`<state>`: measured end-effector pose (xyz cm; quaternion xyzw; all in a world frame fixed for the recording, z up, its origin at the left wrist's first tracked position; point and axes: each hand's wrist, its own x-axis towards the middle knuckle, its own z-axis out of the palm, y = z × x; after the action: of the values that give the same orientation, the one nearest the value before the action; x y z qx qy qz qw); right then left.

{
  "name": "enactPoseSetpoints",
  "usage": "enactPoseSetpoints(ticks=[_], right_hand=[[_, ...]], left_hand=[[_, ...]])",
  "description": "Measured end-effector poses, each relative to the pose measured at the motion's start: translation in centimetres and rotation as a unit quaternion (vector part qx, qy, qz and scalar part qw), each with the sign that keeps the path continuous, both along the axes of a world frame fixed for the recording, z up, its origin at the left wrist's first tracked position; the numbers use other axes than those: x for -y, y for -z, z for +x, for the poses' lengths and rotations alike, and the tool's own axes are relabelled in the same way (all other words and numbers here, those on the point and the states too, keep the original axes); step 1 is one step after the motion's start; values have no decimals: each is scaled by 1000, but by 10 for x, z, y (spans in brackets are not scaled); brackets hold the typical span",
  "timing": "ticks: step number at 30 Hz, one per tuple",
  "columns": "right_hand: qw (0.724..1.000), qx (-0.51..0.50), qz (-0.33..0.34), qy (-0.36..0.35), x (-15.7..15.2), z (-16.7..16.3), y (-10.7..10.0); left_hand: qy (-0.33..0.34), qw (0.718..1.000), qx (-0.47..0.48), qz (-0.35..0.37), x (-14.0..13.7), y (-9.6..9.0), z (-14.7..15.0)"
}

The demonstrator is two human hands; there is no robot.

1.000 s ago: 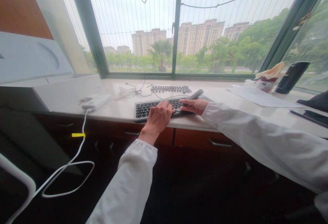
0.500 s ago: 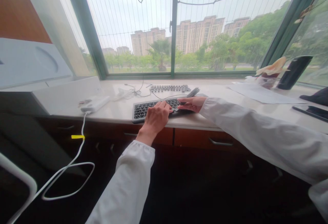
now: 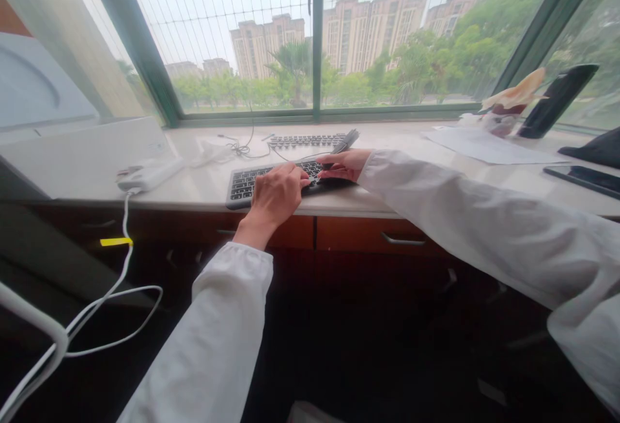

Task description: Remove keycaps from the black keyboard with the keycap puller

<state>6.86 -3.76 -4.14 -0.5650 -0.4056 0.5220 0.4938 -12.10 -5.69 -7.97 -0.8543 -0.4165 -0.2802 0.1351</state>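
Observation:
A black keyboard (image 3: 242, 185) lies near the front edge of the white counter. Over its middle my left hand (image 3: 278, 192) is bent down, fingers curled and closed against the keys; what the fingertips touch is partly hidden. At the keyboard's right part, my right hand (image 3: 346, 165) is closed around a dark, long object with a ridged end (image 3: 347, 141), which slants up to the right. Its lower part is covered by the fingers, and I cannot make out its kind. Both hands' fingertips are close together above the keys.
Behind the keyboard lie rows of dark keys (image 3: 307, 141) and a thin cable (image 3: 242, 149). A white power strip (image 3: 148, 174) is at left. Paper sheets (image 3: 484, 145), a phone (image 3: 586, 179) and a dark upright object (image 3: 559, 101) are at right. The window (image 3: 317, 42) stands behind.
My view has tilted down and shifted slightly, so everything appears higher and further left. Both hands keep nearly the same place at the keyboard.

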Motion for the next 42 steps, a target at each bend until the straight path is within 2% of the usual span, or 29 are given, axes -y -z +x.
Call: enactPoseSetpoints(ticks=[5, 9, 12, 18, 24, 31, 37, 40, 42], right_hand=[[1000, -7, 11, -8, 2, -5, 1], [999, 27, 35, -21, 6, -12, 0], [993, 89, 77, -32, 6, -16, 2], [959, 229, 165, -27, 1, -21, 7], [964, 219, 150, 2, -2, -27, 4], [959, 218, 179, -32, 5, -23, 6], [959, 219, 179, -14, 7, -31, 2], [948, 257, 188, -18, 5, -37, -1], [924, 311, 220, -22, 5, -38, -4]], left_hand=[[-13, 1000, 4, 4, 0, -1, 0], [-18, 1000, 13, 1, 1, -2, -1], [-24, 999, 22, -3, 1, -3, -2], [-28, 999, 38, -7, 1, -3, -2], [-28, 998, 41, -25, 3, -5, -2], [-37, 998, 45, -36, 7, -8, -1], [-49, 996, 58, -49, 8, -9, 0], [-42, 996, 62, -46, 6, -8, -2], [-32, 997, 61, -43, 3, -8, -4]])
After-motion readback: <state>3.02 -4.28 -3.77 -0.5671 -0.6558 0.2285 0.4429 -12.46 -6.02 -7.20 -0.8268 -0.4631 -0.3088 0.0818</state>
